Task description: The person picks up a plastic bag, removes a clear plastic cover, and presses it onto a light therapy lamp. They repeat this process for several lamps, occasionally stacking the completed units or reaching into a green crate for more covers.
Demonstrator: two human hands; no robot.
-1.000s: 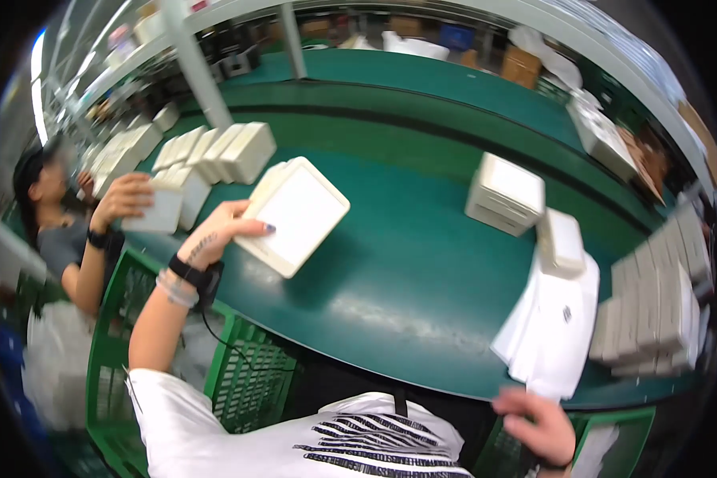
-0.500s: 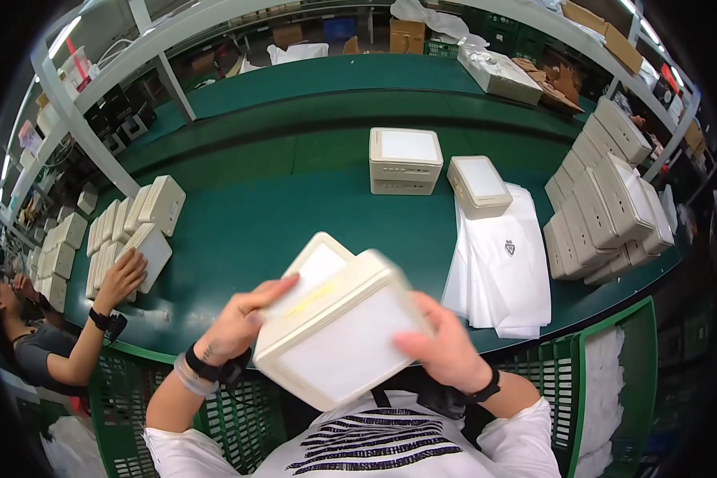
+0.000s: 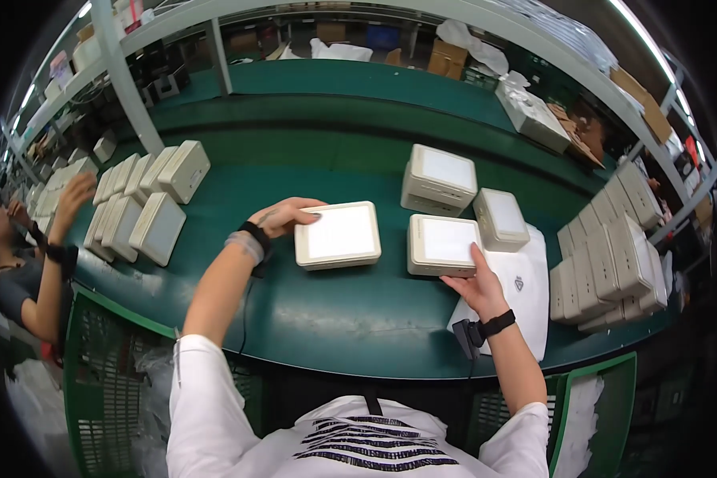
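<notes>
A flat cream box-shaped unit with a white top panel [image 3: 338, 233] is in my left hand [image 3: 285, 217], whose thumb lies over the panel's edge and whose fingers are partly hidden behind it. My right hand [image 3: 478, 283] grips a second cream unit [image 3: 443, 239] at its near right corner, thumb on top and fingers below. Both units face up at the middle of the green bench, a gap between them. Just behind the second one are a stack of similar units [image 3: 440, 177] and a single unit [image 3: 503, 217], which lies on white plastic bags [image 3: 526, 307].
Upright units [image 3: 158, 229] stand in rows at the left, and more are piled [image 3: 605, 263] at the right. A co-worker's raised hand [image 3: 76, 195] is beside the left rows. Green crates [image 3: 123, 334] flank me below the bench edge. A grey metal post [image 3: 126, 88] rises at the back left.
The two units, earlier held together and tilted before my chest, are now apart and level over the bench. My arms have stretched forward. The co-worker's hand has left the unit it touched.
</notes>
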